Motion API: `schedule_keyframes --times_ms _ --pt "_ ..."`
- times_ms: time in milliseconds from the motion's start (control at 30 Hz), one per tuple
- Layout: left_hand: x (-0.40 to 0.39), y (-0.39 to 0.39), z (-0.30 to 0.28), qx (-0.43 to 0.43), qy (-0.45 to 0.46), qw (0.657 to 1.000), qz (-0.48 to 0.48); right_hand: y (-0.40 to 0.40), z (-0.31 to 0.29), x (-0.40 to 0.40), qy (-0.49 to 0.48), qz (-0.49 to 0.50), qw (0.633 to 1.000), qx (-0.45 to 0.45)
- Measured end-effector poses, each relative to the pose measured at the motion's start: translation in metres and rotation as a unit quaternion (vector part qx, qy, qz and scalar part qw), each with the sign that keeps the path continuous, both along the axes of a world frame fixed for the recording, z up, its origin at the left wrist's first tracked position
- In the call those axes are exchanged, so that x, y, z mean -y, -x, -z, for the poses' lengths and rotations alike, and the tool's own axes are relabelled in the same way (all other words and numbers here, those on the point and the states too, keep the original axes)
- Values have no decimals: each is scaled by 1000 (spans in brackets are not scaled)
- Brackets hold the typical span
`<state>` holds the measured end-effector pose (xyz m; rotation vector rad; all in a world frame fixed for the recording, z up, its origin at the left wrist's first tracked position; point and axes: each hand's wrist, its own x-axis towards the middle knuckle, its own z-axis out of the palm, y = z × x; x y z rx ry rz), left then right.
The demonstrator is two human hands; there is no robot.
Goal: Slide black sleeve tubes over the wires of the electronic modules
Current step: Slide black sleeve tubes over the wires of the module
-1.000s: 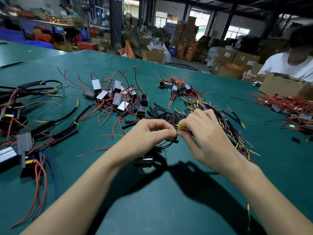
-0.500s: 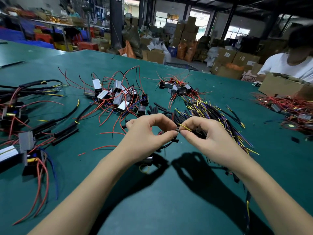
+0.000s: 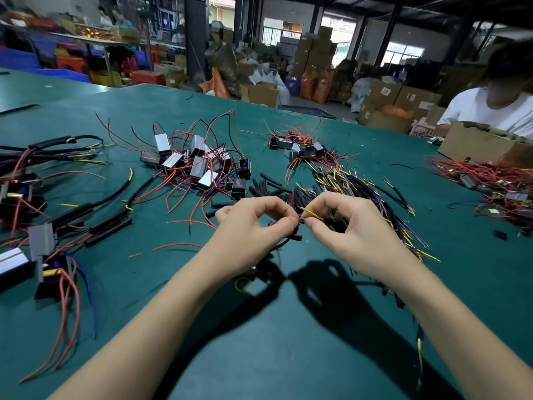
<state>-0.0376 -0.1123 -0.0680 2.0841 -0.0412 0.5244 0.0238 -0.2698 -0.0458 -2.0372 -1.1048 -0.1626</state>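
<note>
Green cloth: the table (image 3: 288, 342) is covered in dark teal material, with wiring heaped across its far half.
Far-left heap: finished harnesses (image 3: 95, 223) lie here, black sleeving already over their leads, with red and blue wires trailing toward the near edge.
Centre-left pile: silver-cased electronic modules (image 3: 196, 163) sit in a tangle of loose red wires.
Loose sleeves: short black sleeve tubes (image 3: 268, 186) lie scattered just beyond the hands, pointing every way.
Left hand: the left hand (image 3: 251, 226) is curled, thumb and forefinger pinching at the point where both hands meet; what sits between them is too small to tell, though a black sleeve tube end (image 3: 295, 237) juts out just below the fingers, pointing right.
Yellow wire: a thin yellow wire (image 3: 311, 213) with a bare tip runs from the pinch point up and right, its long axis nearly level, tilted slightly away.
Right hand: the right hand (image 3: 352, 226) is curled, thumb and forefinger gripping the yellow wire.
Right bundle: a thick sheaf of black, yellow and purple wires (image 3: 375, 192) fans out behind the right hand toward the near right.
Far right: a cardboard box (image 3: 476, 142) stands before a person in a white shirt (image 3: 490, 111), with more red wiring beside it.
</note>
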Motion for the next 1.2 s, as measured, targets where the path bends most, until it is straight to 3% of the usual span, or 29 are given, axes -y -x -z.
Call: schedule_keyframes --times_ms 167,333,433,500,567,600,767,867,1000,1200 --pt "-6 0 -3 -76 120 987 69 1 3 -2 8 21 995 96" --pt "-9 1 -7 -117 197 967 112 4 8 -9 19 65 968 243" --pt "-9 3 -11 -139 254 948 135 7 13 -13 -1 79 966 245" --pt "-7 3 -9 -107 207 967 108 6 12 -13 -27 83 988 128" --pt "-5 1 -2 -33 49 998 13 3 10 -11 -54 74 995 -24" --pt "-3 1 0 14 -37 999 -36 2 9 -10 -62 70 992 -83" --pt "-1 6 1 160 -264 948 -80 0 5 -6 -59 44 968 -240" --pt "-2 7 -1 215 -349 907 -92 0 3 -5 -52 28 956 -286" --pt "1 5 -3 240 -384 885 -106 1 -3 -3 -38 29 947 -316" --pt "4 4 0 188 -375 900 -118 6 -3 -7 -10 82 984 -159"
